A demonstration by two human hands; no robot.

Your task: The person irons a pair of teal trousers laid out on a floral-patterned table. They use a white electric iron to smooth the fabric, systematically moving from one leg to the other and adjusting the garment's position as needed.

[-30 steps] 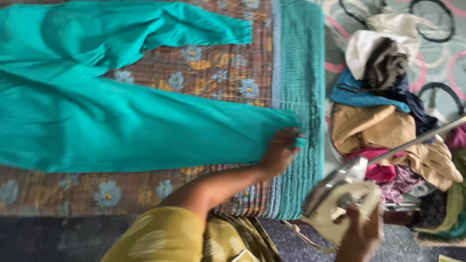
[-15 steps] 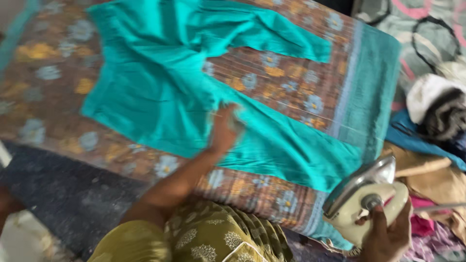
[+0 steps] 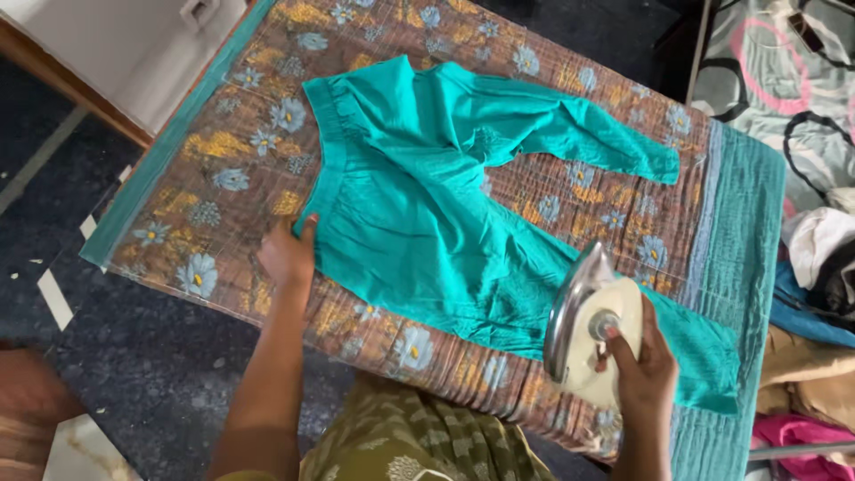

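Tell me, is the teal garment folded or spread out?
Spread out: the teal trousers lie flat on the floral cloth, both legs apart.

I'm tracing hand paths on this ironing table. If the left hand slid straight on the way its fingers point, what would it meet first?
The left hand points up the table, fingertips already at the waistband corner of the teal trousers. Straight on, it would likely run along that waistband edge, over the floral cloth.

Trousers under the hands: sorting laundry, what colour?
Plain teal cloth trousers, clearest in the head view.
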